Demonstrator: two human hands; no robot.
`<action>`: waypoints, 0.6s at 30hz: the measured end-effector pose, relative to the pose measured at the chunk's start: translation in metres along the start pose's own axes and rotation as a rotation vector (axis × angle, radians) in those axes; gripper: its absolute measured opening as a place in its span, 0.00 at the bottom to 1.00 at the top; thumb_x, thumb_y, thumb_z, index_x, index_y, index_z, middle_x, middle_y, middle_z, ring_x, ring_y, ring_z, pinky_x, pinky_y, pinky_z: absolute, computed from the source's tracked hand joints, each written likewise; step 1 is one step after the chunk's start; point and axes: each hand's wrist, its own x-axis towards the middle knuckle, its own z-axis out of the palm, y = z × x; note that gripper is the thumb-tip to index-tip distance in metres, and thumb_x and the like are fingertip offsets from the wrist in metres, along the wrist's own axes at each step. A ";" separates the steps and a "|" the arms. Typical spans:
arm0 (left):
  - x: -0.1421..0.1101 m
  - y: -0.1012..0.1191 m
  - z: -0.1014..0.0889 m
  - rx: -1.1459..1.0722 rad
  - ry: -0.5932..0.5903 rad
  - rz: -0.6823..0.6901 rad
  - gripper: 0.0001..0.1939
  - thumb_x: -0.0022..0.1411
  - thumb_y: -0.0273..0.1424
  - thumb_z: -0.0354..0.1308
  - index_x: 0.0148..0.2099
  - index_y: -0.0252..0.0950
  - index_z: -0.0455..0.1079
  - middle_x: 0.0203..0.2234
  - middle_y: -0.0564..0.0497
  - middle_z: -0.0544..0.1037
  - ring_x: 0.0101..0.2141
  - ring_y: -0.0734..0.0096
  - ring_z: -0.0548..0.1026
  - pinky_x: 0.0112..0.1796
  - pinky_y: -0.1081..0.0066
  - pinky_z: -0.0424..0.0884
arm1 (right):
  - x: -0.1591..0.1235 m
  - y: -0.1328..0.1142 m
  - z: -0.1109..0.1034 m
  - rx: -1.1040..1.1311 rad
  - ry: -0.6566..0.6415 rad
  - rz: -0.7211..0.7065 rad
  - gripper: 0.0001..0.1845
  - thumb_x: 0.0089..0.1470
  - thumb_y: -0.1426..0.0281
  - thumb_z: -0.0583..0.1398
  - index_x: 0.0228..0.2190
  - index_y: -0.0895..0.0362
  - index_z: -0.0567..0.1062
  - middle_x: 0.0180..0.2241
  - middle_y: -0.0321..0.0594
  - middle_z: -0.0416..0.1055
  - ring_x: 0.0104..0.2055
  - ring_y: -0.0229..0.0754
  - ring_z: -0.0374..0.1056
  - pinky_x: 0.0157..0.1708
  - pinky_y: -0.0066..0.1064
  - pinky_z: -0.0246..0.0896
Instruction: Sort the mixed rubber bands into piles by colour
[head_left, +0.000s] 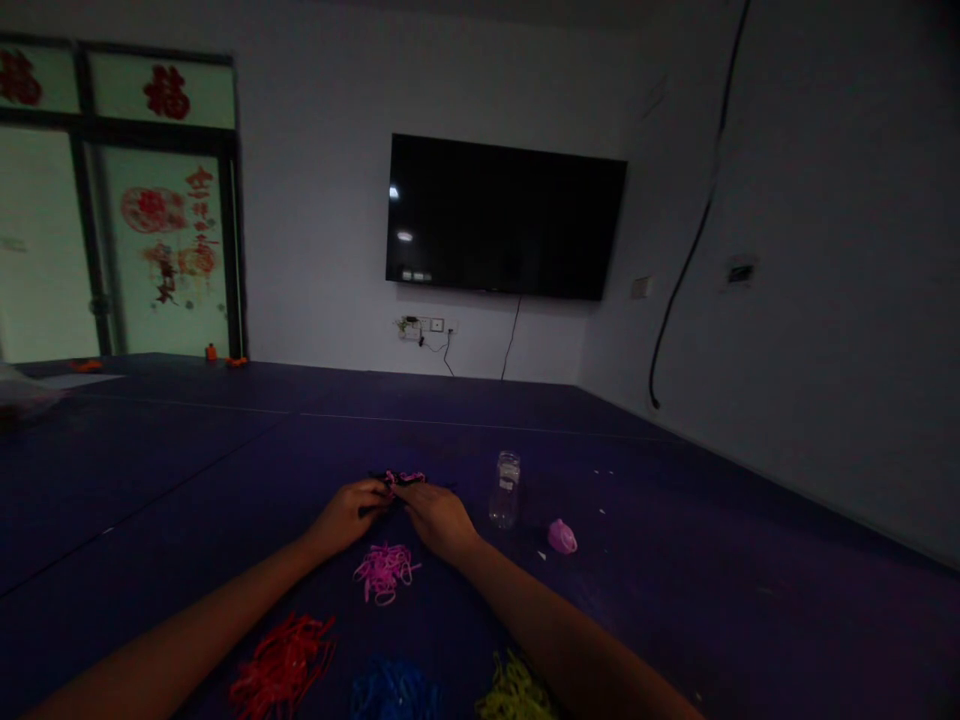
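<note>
My left hand (352,515) and my right hand (439,518) meet over a small heap of black and pink rubber bands (405,477) on the purple table. The fingers of both hands are bent in and closed at the near edge of this heap, on bands that are partly hidden under them. Just below, between my wrists, lies a loose pile of pink rubber bands (385,572). Nearer to me are a red pile (283,665), a blue pile (396,690) and a yellow-green pile (516,690), the last partly behind my right forearm.
A clear bottle (505,492) stands right of my right hand, beside a crumpled pink bundle (562,537). Small white scraps dot the purple table (712,580). Orange items (235,362) sit at the far left edge. A television (504,218) hangs on the wall.
</note>
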 end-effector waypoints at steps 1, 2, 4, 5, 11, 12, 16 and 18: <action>0.000 0.003 0.002 -0.016 -0.008 0.005 0.12 0.54 0.21 0.52 0.35 0.38 0.76 0.36 0.50 0.77 0.38 0.70 0.74 0.42 0.70 0.70 | 0.000 0.000 0.000 -0.003 -0.002 -0.007 0.20 0.57 0.74 0.50 0.51 0.54 0.66 0.47 0.42 0.70 0.48 0.40 0.65 0.47 0.30 0.58; 0.000 0.007 0.003 -0.032 -0.017 0.011 0.13 0.53 0.20 0.52 0.35 0.38 0.76 0.36 0.50 0.78 0.38 0.70 0.74 0.42 0.70 0.70 | 0.000 0.000 -0.001 -0.008 -0.001 -0.013 0.18 0.58 0.73 0.50 0.49 0.55 0.67 0.45 0.42 0.71 0.47 0.40 0.65 0.46 0.30 0.58; 0.000 0.013 0.006 -0.056 -0.029 0.014 0.13 0.53 0.20 0.52 0.34 0.38 0.76 0.35 0.51 0.78 0.38 0.71 0.74 0.42 0.70 0.70 | 0.000 0.000 -0.001 -0.019 0.002 -0.027 0.15 0.58 0.73 0.50 0.45 0.56 0.70 0.42 0.43 0.72 0.44 0.40 0.66 0.44 0.29 0.59; 0.000 0.015 0.007 -0.060 -0.030 0.009 0.13 0.53 0.20 0.52 0.34 0.38 0.76 0.34 0.51 0.78 0.37 0.71 0.75 0.41 0.70 0.70 | 0.000 0.000 -0.001 -0.027 0.003 -0.031 0.14 0.58 0.73 0.50 0.43 0.56 0.71 0.41 0.42 0.72 0.43 0.40 0.67 0.44 0.29 0.59; 0.000 0.015 0.010 -0.045 -0.017 -0.031 0.13 0.51 0.19 0.51 0.32 0.36 0.75 0.29 0.50 0.77 0.34 0.70 0.75 0.38 0.72 0.69 | -0.001 0.002 0.000 -0.057 0.002 -0.018 0.10 0.57 0.73 0.52 0.36 0.56 0.73 0.38 0.41 0.73 0.40 0.39 0.67 0.40 0.28 0.58; 0.000 0.014 0.010 -0.040 -0.015 -0.035 0.12 0.52 0.19 0.51 0.32 0.36 0.74 0.29 0.50 0.77 0.35 0.70 0.74 0.38 0.72 0.69 | -0.001 0.002 0.000 -0.056 -0.001 -0.016 0.10 0.57 0.73 0.52 0.36 0.56 0.73 0.38 0.41 0.73 0.40 0.39 0.67 0.39 0.27 0.58; 0.000 0.013 0.010 -0.030 -0.010 -0.029 0.10 0.55 0.22 0.51 0.31 0.36 0.73 0.29 0.50 0.77 0.35 0.70 0.74 0.38 0.72 0.69 | -0.001 0.000 -0.002 -0.059 -0.015 -0.011 0.09 0.56 0.73 0.53 0.35 0.56 0.73 0.37 0.41 0.73 0.39 0.39 0.67 0.39 0.27 0.58; 0.000 0.013 0.010 -0.020 -0.001 -0.031 0.08 0.55 0.22 0.52 0.30 0.36 0.72 0.28 0.50 0.76 0.34 0.70 0.74 0.38 0.72 0.68 | -0.001 -0.001 -0.003 -0.064 -0.014 -0.009 0.09 0.55 0.72 0.53 0.35 0.57 0.72 0.36 0.41 0.73 0.39 0.39 0.67 0.38 0.27 0.57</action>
